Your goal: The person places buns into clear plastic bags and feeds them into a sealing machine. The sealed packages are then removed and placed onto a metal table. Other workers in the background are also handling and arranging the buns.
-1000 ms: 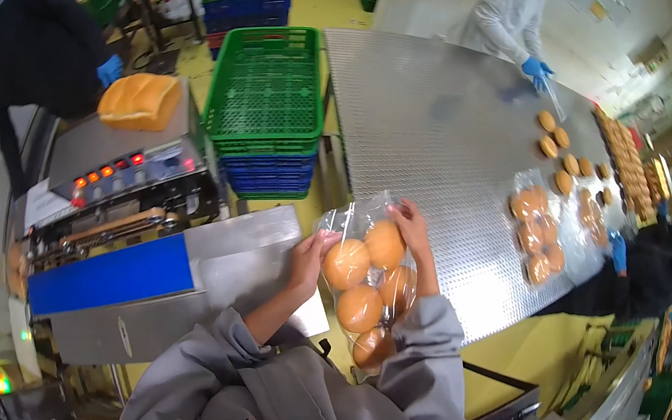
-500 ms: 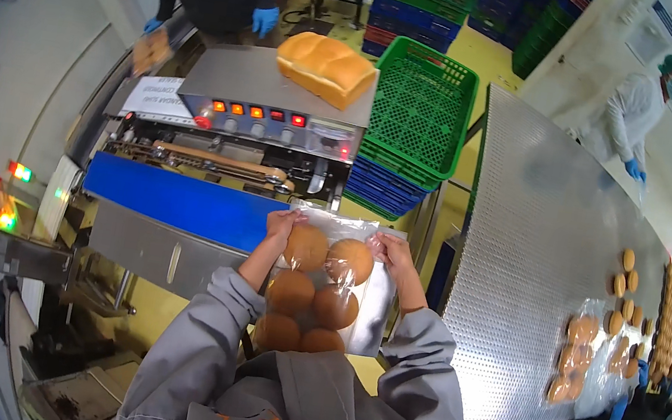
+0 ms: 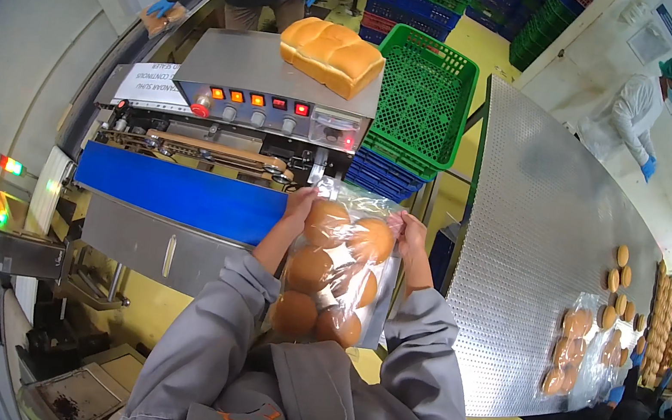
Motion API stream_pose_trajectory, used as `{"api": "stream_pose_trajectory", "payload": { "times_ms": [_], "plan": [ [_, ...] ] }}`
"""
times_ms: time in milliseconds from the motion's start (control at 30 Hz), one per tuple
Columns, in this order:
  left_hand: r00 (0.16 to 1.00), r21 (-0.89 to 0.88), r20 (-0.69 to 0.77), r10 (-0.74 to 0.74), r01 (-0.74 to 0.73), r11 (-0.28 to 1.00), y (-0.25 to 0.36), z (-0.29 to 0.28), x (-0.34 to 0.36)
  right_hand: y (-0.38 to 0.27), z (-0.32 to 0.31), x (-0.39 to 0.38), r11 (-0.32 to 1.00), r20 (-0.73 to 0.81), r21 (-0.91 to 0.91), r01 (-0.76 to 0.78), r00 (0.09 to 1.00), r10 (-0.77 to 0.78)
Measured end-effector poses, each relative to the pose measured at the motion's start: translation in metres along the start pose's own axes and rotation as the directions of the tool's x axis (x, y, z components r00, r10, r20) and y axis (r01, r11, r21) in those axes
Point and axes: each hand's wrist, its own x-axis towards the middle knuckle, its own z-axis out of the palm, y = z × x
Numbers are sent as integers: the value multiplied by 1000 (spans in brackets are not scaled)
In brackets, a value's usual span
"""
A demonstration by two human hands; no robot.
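Before my body hangs a clear plastic bag of round brown buns [image 3: 311, 270], several of them in two columns. My left hand [image 3: 299, 206] pinches the bag's upper left corner, and my right hand [image 3: 410, 232] is closed on the upper right corner. The bag's open-looking top edge stretches between them, close to the end of a blue conveyor belt [image 3: 182, 191]. That belt runs along the front of a metal bag sealer [image 3: 252, 76] with lit orange and red switches. A loaf of bread [image 3: 331, 55] rests on top of the sealer.
A green crate [image 3: 421, 105] stands on blue crates beyond the sealer. On my right, a metal table [image 3: 531, 239] bears bagged buns [image 3: 567, 349] and loose buns [image 3: 623, 275]. Gloved co-workers stand behind the sealer, beyond the table and at lower right.
Both hands have raised the bag slightly and shifted it right, tilting it. The co-worker behind the sealer has moved right, one hand at a bagged item on the far conveyor.
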Motion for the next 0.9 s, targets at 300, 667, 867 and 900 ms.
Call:
{"api": "stream_pose_trajectory", "payload": {
  "times_ms": [300, 667, 867, 900],
  "plan": [
    [995, 101, 67, 74, -80, 992, -5, 39, -30, 7, -56, -1, 970, -143, 196, 145, 983, -118],
    [974, 35, 73, -216, 214, 976, -17, -1, 23, 22, -7, -16, 984, 1, 181, 0, 1000, 0],
    [962, -178, 209, -178, 216, 960, 21, -45, 11, 26, 32, 2, 985, 84, 171, -16, 996, 1],
    [962, -114, 203, -182, 208, 972, 30, -40, 6, 25, 32, 5, 985, 67, 173, -6, 998, -6]
  ]
}}
